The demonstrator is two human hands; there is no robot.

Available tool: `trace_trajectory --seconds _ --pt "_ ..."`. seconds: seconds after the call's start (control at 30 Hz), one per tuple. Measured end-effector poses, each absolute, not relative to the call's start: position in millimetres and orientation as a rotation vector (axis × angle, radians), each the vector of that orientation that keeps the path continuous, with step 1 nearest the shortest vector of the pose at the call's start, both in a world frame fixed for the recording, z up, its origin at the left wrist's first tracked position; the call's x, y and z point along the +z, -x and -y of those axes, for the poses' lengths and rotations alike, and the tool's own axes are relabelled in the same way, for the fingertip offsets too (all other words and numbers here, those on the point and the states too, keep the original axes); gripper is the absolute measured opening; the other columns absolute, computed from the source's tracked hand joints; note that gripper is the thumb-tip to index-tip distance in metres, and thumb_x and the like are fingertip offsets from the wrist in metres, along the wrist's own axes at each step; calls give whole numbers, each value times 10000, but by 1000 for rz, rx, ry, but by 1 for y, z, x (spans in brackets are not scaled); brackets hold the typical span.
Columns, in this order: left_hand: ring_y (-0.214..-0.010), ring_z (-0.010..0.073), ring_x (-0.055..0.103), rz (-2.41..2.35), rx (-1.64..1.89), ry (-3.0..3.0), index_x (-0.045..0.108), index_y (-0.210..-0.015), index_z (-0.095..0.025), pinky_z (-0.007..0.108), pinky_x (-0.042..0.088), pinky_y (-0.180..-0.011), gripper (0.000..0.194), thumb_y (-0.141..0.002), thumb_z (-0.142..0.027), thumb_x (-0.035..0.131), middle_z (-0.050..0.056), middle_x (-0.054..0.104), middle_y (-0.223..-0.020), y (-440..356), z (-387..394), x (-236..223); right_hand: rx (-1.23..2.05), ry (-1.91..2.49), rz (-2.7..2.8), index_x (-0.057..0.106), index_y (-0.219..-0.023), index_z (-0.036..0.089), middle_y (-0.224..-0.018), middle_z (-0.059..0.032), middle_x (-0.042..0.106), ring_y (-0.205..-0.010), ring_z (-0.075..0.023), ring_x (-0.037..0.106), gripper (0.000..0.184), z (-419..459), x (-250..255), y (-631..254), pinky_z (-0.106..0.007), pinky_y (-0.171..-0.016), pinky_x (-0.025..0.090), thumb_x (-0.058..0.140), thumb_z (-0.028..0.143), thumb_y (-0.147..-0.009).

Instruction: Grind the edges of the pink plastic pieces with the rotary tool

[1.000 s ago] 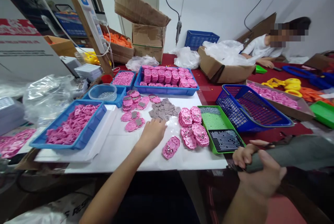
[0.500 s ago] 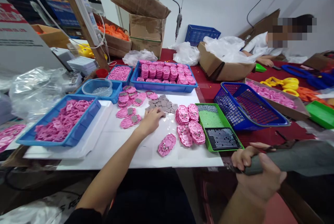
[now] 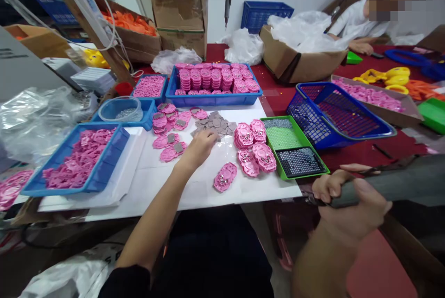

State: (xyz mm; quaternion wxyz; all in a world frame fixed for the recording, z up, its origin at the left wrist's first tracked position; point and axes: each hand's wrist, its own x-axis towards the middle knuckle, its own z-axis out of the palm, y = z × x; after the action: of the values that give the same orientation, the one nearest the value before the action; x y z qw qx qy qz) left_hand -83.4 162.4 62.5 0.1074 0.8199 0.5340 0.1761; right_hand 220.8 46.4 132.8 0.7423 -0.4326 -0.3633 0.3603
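Note:
My left hand (image 3: pixel 200 148) reaches over the white sheet (image 3: pixel 163 187), fingers curled down onto the near edge of a pile of small grey squares (image 3: pixel 216 125). Whether the fingers have taken hold of a square is hidden. Pink plastic pieces with grey squares on them (image 3: pixel 170 140) lie just left of that hand. A single pink piece with metal balls (image 3: pixel 225 177) lies on the sheet to its right, near a small stack of similar pink pieces (image 3: pixel 255 147). My right hand (image 3: pixel 347 205) is off the table's right edge, fingers wrapped round a dark grey tool handle (image 3: pixel 389 187).
A green tray (image 3: pixel 314 152) of small metal balls stands beside the pink stack. Blue trays (image 3: pixel 116 149) of pink parts stand left and behind. A blue basket (image 3: pixel 333 122), cardboard boxes (image 3: pixel 299 64) and plastic bags crowd the red table. A seated person (image 3: pixel 354 27) works at the far right.
My left hand has slid forward from the sheet onto the edge of the grey squares. The view has tilted down and shifted. My right hand keeps its grip on the tool.

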Motion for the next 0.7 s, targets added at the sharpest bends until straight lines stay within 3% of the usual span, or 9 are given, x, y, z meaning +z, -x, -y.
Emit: trace_trajectory --seconds 0.13,0.23,0.37,0.7 --pt "-1099 210 664 -1153 642 -2392 645 -1272 -207 348 522 -988 287 -1015 -174 522 80 727 -1159 82 -122 76 739 951 853 651 -864 238 -420 83 457 -293 -122 343 217 -43 137 -222 -294 -330 286 582 308 -670" --pt "-1106 195 670 -944 494 -2356 647 -1296 -254 321 529 -971 330 -1012 -155 509 64 731 -1188 80 -97 80 733 974 832 654 -867 246 -428 76 445 -302 -124 338 206 -42 137 -218 -306 -336 278 575 304 -685" --pt "-1119 200 663 -871 344 -2355 658 -1293 -276 335 510 -1005 376 -992 -115 500 65 731 -1207 79 -87 77 736 974 832 648 -863 235 -433 83 446 -303 -119 351 190 -44 135 -212 -295 -332 288 566 299 -704" --pt "-1133 187 669 -841 288 -2172 694 -1210 -276 295 505 -997 263 -1023 -207 522 49 733 -1213 92 -91 84 777 873 871 676 -882 216 -443 76 486 -295 -108 380 183 -49 128 -217 -270 -323 340 602 276 -726"
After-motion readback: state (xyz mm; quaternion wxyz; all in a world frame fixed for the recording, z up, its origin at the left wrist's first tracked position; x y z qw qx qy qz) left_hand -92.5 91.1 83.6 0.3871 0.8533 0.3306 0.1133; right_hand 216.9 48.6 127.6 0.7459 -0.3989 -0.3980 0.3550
